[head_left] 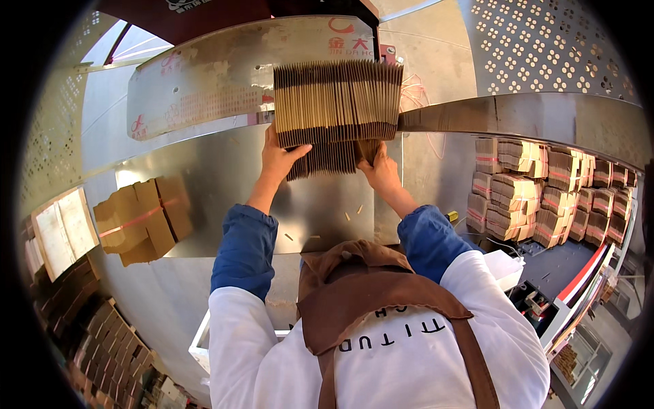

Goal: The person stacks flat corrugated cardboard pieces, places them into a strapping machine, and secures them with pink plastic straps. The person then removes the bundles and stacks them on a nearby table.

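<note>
Both my hands are raised in front of me, holding a thick stack of flat folded cardboard blanks (337,102) on edge against a metal machine panel (218,82). My left hand (281,158) grips the stack's lower left corner. The lower right is held by my right hand (380,170), fingers under the sheets. A shorter row of blanks (327,158) hangs below the main stack, between my hands. My sleeves are blue at the cuffs, and I wear a brown apron over a white top.
A shiny metal sheet (218,184) reflects a strapped cardboard bundle (144,219). Several tied bundles of folded cartons (545,191) are stacked at the right. More cardboard stacks (109,341) lie at the lower left. A perforated wall (545,41) rises at the upper right.
</note>
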Motion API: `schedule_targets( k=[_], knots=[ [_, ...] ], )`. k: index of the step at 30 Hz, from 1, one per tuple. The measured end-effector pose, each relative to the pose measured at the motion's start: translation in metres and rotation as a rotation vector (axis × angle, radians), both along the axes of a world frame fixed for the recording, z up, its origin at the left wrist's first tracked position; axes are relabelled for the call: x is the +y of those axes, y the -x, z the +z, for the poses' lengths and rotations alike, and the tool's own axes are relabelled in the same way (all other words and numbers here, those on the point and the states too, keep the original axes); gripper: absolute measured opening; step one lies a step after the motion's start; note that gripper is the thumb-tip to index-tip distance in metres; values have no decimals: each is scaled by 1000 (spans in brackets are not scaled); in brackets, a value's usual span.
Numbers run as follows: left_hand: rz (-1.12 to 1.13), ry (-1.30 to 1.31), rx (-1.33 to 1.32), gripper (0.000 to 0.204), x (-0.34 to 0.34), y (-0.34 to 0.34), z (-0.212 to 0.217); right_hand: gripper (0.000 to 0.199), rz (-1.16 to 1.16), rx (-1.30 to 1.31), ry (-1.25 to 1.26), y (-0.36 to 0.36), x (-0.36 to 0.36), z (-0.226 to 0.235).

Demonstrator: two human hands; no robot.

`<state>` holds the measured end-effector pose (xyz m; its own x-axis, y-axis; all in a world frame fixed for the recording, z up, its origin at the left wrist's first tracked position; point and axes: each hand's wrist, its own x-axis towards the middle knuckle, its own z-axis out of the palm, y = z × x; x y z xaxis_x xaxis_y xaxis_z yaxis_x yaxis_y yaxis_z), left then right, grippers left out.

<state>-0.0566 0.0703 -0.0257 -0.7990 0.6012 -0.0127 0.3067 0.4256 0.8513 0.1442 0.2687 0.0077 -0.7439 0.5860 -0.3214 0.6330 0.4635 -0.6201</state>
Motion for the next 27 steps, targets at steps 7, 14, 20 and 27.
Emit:
schedule_targets(
  k=[7, 14, 20, 27],
  knots=[
    [12, 36, -30, 93, 8, -3, 16, 75, -4, -16, -4, 4, 0, 5],
    [141, -132, -133, 91, 14, -12, 22, 73, -8, -8, -2, 5, -3, 9],
    [133, -143, -137, 89, 22, -8, 37, 80, 13, -32, 22, 7, 0, 8],
    [103, -140, -267, 97, 21, 0, 28, 79, 65, -69, 9, 10, 2, 11]
  ],
)
